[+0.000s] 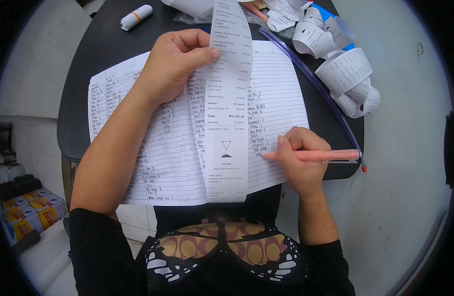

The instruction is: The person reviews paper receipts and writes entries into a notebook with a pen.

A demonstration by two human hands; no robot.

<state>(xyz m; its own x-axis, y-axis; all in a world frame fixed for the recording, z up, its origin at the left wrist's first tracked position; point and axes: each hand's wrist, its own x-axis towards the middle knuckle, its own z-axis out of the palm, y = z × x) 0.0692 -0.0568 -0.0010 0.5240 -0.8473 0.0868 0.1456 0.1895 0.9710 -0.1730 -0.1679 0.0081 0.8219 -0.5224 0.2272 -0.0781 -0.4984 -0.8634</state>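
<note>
My left hand (180, 64) pinches the left edge of a long printed receipt (227, 108), thumb in front. The receipt hangs down over the middle of an open lined notebook (286, 93) and covers part of both pages. Handwritten lists fill much of the notebook. Closed around a pink pen (316, 155), my right hand (306, 160) is at the right page. The pen's tip is by the lowest handwritten line there; whether it touches the paper I cannot tell.
Curled receipts (343, 74) pile up at the table's right back. A white roll (136, 17) lies at the far left. Along the notebook's right side runs a purple zip edge (330, 101). Yellow-and-white boxes (34, 212) stand low on the left, off the black table (84, 59).
</note>
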